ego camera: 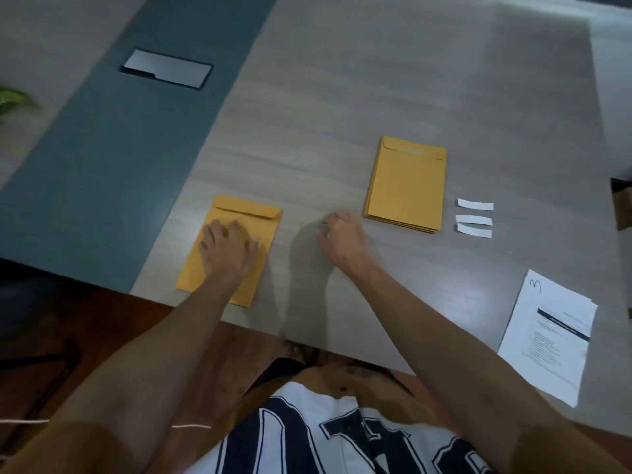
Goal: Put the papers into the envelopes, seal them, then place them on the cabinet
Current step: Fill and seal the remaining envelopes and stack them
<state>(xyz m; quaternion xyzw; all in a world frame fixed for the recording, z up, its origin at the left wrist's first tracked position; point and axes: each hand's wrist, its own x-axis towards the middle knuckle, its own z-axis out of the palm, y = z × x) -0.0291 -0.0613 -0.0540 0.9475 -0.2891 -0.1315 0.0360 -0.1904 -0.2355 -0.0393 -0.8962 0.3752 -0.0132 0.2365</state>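
Fingers of the left hand lie spread and flat, pressing on a single yellow-brown paper envelope at the near edge of the grey wood-grain desk. Beside it, the right hand rests loosely curled on the desk, holding nothing. One stack of matching envelopes lies farther right, then three white paper strips, and a stack of printed white papers marked "3".

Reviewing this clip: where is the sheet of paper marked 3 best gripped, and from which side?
Pinch the paper stack at its near right corner, coming from the table's front edge: that corner seems to overhang, so the right hand could get under it.
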